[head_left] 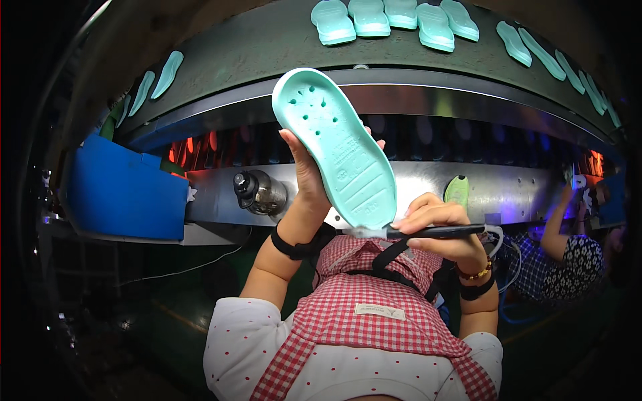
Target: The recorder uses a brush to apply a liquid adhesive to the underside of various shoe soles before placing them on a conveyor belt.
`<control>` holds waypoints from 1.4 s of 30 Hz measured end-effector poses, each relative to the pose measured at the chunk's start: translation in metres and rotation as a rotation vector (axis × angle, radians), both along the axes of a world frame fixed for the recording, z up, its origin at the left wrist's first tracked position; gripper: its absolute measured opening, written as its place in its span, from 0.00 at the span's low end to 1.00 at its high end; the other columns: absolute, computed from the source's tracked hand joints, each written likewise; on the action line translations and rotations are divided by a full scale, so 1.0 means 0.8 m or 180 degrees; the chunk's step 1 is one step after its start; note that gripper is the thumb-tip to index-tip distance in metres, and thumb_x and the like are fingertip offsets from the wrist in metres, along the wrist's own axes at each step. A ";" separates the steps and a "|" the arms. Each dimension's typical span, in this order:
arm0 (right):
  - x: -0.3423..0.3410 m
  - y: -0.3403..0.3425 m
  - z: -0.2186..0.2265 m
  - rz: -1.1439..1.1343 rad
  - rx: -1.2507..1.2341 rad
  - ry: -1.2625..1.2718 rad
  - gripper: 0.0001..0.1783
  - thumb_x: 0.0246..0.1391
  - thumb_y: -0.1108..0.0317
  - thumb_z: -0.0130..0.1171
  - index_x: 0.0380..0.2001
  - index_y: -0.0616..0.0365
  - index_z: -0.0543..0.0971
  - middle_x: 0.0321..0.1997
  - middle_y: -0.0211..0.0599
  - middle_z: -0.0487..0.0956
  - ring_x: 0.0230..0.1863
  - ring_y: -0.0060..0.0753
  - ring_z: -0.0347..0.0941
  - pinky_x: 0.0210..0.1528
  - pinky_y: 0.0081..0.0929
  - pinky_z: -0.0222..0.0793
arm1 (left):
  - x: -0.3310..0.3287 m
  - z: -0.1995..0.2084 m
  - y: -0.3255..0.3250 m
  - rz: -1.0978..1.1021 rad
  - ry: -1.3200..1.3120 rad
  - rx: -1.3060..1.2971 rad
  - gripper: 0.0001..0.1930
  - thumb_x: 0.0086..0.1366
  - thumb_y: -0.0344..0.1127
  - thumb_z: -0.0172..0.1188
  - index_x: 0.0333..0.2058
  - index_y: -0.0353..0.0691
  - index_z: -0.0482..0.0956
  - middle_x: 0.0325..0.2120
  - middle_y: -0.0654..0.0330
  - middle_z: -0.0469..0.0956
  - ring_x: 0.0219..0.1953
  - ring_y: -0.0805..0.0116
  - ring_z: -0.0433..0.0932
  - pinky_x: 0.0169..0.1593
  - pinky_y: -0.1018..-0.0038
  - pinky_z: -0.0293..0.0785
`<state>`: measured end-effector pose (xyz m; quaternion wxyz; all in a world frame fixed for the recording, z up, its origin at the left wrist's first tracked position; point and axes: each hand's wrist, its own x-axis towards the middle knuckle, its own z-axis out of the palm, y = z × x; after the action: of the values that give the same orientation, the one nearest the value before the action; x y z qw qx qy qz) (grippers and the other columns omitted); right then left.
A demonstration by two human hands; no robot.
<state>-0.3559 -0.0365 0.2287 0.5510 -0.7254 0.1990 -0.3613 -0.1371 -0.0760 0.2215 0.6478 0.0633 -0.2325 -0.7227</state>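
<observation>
My left hand (309, 177) grips a mint-green shoe sole (351, 160) by its edges, thumb on the left side and fingertips showing on the right. The sole is tilted up, its face with several small holes and moulded lines turned to me. My right hand (438, 224) is closed around a slim black-handled tool (451, 232). A pale flat tip points left from the tool and meets the lower end of the sole; whether it is a brush or a blade I cannot tell. From the handle's rear end runs a white cord or tube (497, 239).
A belt (267, 40) across the back carries several mint-green soles (435, 27). On the metal ledge (421, 177) stand a dark-topped bottle (261, 192) and a lime-green sole-shaped piece (457, 192). A blue box (134, 187) is at left; another person (568, 260) works at right.
</observation>
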 end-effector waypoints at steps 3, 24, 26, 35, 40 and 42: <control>-0.003 -0.012 -0.007 -0.0344 0.0913 -0.0881 0.10 0.39 0.77 0.59 0.29 0.64 0.78 0.34 0.41 0.78 0.51 0.38 0.65 0.56 0.36 0.54 | -0.008 0.030 0.003 0.0170 -0.0384 0.0094 0.49 0.43 0.77 0.40 0.51 0.38 0.61 0.39 0.49 0.72 0.43 0.52 0.73 0.48 0.54 0.70; 0.014 -0.020 0.031 -0.0788 -0.0043 -0.0453 0.07 0.39 0.80 0.58 0.28 0.66 0.78 0.32 0.44 0.78 0.35 0.32 0.75 0.40 0.23 0.68 | -0.021 0.011 0.025 -0.0044 -0.0249 0.0106 0.29 0.63 0.52 0.38 0.54 0.33 0.58 0.46 0.48 0.69 0.47 0.55 0.71 0.52 0.60 0.65; 0.011 -0.032 0.028 -0.0270 -0.0607 -0.0134 0.08 0.38 0.80 0.60 0.27 0.65 0.78 0.31 0.42 0.78 0.33 0.32 0.75 0.38 0.24 0.69 | -0.017 0.012 0.024 0.0007 -0.0423 0.0145 0.29 0.63 0.51 0.40 0.54 0.33 0.58 0.46 0.48 0.69 0.47 0.56 0.71 0.52 0.61 0.66; 0.006 -0.003 0.046 0.0268 -0.0774 0.0001 0.10 0.37 0.79 0.61 0.29 0.62 0.77 0.31 0.40 0.79 0.34 0.36 0.76 0.39 0.26 0.70 | -0.004 0.025 0.016 -0.0791 0.0005 0.0274 0.27 0.63 0.50 0.39 0.53 0.34 0.61 0.47 0.46 0.68 0.47 0.51 0.71 0.52 0.55 0.66; 0.002 -0.015 0.052 -0.0271 -0.1240 0.0279 0.12 0.36 0.78 0.62 0.30 0.60 0.78 0.32 0.39 0.79 0.35 0.37 0.76 0.39 0.27 0.70 | 0.004 0.027 0.013 -0.1465 -0.0992 0.0615 0.22 0.61 0.39 0.46 0.49 0.29 0.65 0.45 0.48 0.70 0.45 0.60 0.73 0.51 0.67 0.68; -0.001 -0.021 0.051 0.0568 -0.1334 0.0736 0.10 0.36 0.77 0.62 0.28 0.60 0.78 0.34 0.42 0.79 0.34 0.39 0.76 0.40 0.27 0.69 | 0.004 0.020 0.009 -0.1652 -0.1639 0.0564 0.21 0.59 0.37 0.50 0.48 0.29 0.66 0.43 0.52 0.72 0.42 0.65 0.73 0.48 0.72 0.68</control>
<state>-0.3564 -0.0531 0.2694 0.3919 -0.8750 0.1166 -0.2592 -0.1340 -0.0686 0.2374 0.3554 0.2377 -0.3326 -0.8406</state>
